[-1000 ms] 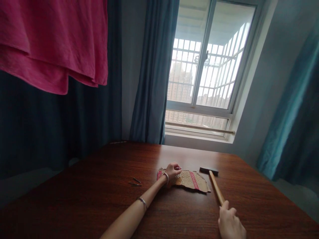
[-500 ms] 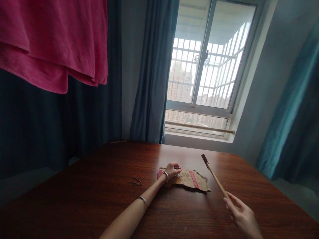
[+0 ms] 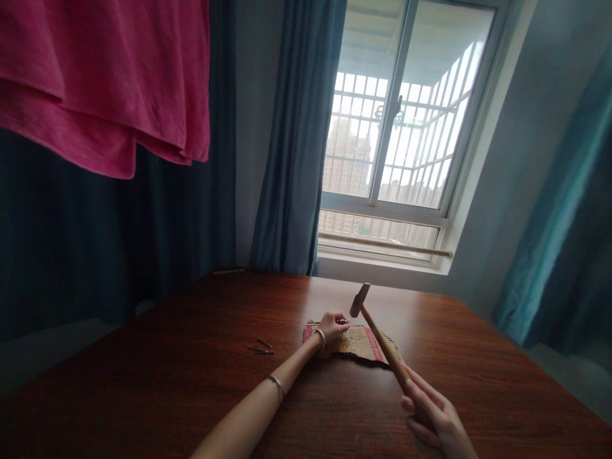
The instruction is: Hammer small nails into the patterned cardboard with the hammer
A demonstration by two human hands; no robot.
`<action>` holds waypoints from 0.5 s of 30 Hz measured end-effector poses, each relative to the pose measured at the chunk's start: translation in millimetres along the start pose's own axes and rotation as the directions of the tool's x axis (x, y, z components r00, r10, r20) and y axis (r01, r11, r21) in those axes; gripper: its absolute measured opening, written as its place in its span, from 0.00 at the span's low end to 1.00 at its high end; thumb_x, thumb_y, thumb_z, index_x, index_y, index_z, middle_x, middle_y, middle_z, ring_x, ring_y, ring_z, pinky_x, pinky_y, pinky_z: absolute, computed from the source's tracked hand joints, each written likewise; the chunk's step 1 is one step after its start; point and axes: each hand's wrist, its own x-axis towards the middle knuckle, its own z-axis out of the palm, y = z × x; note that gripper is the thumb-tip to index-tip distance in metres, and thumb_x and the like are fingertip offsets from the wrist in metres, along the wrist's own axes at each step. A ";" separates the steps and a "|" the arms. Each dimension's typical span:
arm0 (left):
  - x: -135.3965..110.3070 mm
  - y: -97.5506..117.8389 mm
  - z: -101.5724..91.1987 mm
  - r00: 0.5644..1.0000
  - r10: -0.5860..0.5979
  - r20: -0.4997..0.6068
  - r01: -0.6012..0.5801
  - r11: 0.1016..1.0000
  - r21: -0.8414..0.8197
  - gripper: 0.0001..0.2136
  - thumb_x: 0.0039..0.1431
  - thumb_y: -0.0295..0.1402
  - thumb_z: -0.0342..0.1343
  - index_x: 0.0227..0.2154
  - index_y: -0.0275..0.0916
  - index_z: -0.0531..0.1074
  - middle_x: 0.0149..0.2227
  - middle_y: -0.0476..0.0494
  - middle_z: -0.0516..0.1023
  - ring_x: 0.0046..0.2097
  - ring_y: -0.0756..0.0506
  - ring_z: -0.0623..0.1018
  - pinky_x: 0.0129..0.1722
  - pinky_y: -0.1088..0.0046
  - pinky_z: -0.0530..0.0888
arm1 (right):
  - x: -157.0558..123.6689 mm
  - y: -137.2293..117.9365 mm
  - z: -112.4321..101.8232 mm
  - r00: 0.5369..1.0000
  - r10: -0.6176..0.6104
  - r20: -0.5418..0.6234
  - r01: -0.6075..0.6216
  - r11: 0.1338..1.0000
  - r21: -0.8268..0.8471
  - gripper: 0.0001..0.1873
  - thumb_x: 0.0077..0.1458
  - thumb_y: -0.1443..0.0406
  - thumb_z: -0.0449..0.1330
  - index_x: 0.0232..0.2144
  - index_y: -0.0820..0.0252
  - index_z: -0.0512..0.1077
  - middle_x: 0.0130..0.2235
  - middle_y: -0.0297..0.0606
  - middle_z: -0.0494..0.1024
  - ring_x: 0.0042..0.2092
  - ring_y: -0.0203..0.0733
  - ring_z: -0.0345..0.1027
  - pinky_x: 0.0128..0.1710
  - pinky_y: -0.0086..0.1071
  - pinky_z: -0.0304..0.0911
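Observation:
My right hand is wrapped round the wooden handle of a hammer. The hammer's dark head is raised in the air, just right of my left hand. My left hand rests over a torn piece of cardboard with a dotted pattern and pinkish-red bands. Its fingers are pinched together; what sits between them is too small to make out. Several thin nails lie on the table left of the cardboard.
The brown wooden table spreads under both arms. A barred window and blue curtains stand behind it. A pink cloth hangs at the upper left.
My right hand has moved left with the hammer, bringing its head closer to my left hand. The hammer head has turned to show its side. My left hand stays on the cardboard.

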 end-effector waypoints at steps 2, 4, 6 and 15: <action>0.3 -1.4 0.1 1.000 0.010 0.005 -0.009 1.000 -0.014 0.08 0.42 0.33 0.57 0.24 0.32 0.73 0.27 0.44 0.74 0.31 0.48 0.73 0.31 0.75 0.69 | 0.1 0.1 3.8 1.000 0.000 -0.015 0.000 1.000 -0.021 0.36 0.37 0.55 0.65 0.50 0.58 0.64 0.19 0.26 0.65 0.11 0.19 0.42 0.08 0.17 0.34; 0.8 -3.3 0.5 1.000 0.015 0.006 -0.015 1.000 -0.013 0.08 0.42 0.33 0.57 0.24 0.32 0.73 0.27 0.44 0.74 0.31 0.48 0.73 0.31 0.75 0.69 | 0.1 0.0 6.7 1.000 -0.006 -0.030 0.005 0.999 -0.039 0.37 0.36 0.54 0.65 0.50 0.58 0.64 0.18 0.26 0.64 0.10 0.20 0.42 0.08 0.17 0.34; 1.1 -4.4 0.7 1.000 0.019 0.005 -0.019 1.000 -0.002 0.08 0.42 0.33 0.57 0.24 0.32 0.73 0.27 0.44 0.74 0.31 0.48 0.73 0.31 0.75 0.69 | -0.1 0.0 8.5 0.999 -0.020 -0.038 0.018 0.999 -0.046 0.38 0.35 0.54 0.66 0.50 0.59 0.64 0.17 0.26 0.64 0.10 0.20 0.43 0.08 0.17 0.35; -0.9 1.8 -2.0 1.000 0.008 0.026 -0.008 1.000 -0.016 0.07 0.42 0.32 0.57 0.23 0.32 0.73 0.26 0.45 0.73 0.31 0.48 0.72 0.32 0.75 0.68 | -4.2 1.6 12.7 0.998 -0.018 -0.053 0.014 0.998 -0.069 0.39 0.35 0.54 0.66 0.51 0.59 0.64 0.17 0.26 0.64 0.10 0.20 0.44 0.07 0.18 0.36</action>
